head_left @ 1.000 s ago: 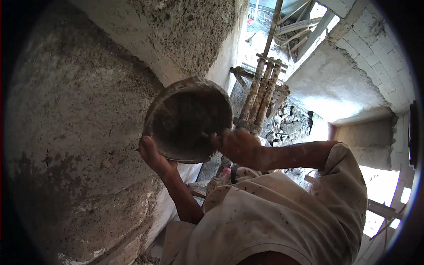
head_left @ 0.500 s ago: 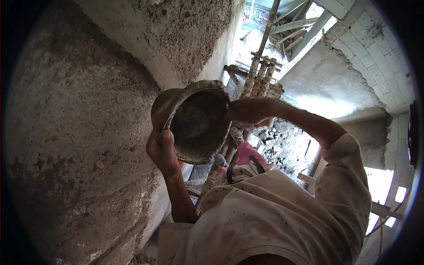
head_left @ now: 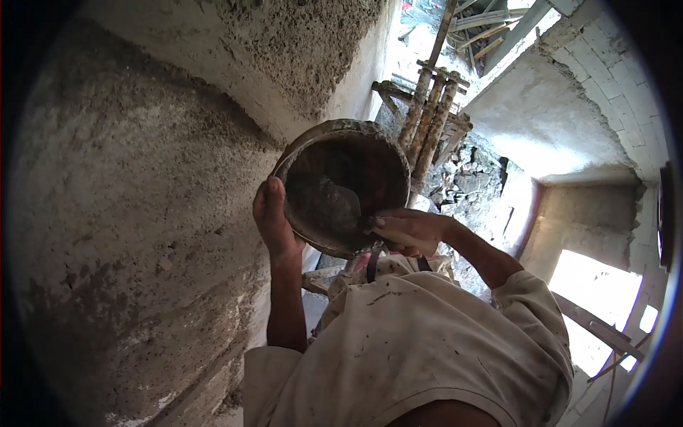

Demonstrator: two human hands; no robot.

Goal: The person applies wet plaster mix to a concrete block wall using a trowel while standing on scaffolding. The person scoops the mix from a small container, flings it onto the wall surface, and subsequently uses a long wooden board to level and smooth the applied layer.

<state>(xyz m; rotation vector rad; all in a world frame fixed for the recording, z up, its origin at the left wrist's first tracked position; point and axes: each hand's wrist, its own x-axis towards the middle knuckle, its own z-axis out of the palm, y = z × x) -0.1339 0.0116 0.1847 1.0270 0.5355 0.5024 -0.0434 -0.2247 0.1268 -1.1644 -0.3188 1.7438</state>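
Observation:
A round, mortar-crusted bucket (head_left: 292, 153) is held up in front of my chest, its mouth facing up toward me. My left hand (head_left: 272, 217) grips its left rim, thumb over the edge. Closed at the bucket's lower right rim, my right hand (head_left: 413, 231) holds a trowel (head_left: 345, 205). The trowel's grey blade lies inside the bucket, hard to make out in the shade. Some dark, wet-looking material shows at the bottom; how much is unclear.
A rough, partly plastered wall (head_left: 142, 235) stands close on my left. Ahead, bamboo poles (head_left: 427, 121) form a scaffold platform, with broken rubble (head_left: 462, 178) lying below to the right. A block wall (head_left: 605, 92) and a bright opening (head_left: 594, 299) are at the right.
The bucket has shifted right and turned its mouth more toward me. My right hand has come down from its right side to the lower right rim, and the trowel blade now shows inside.

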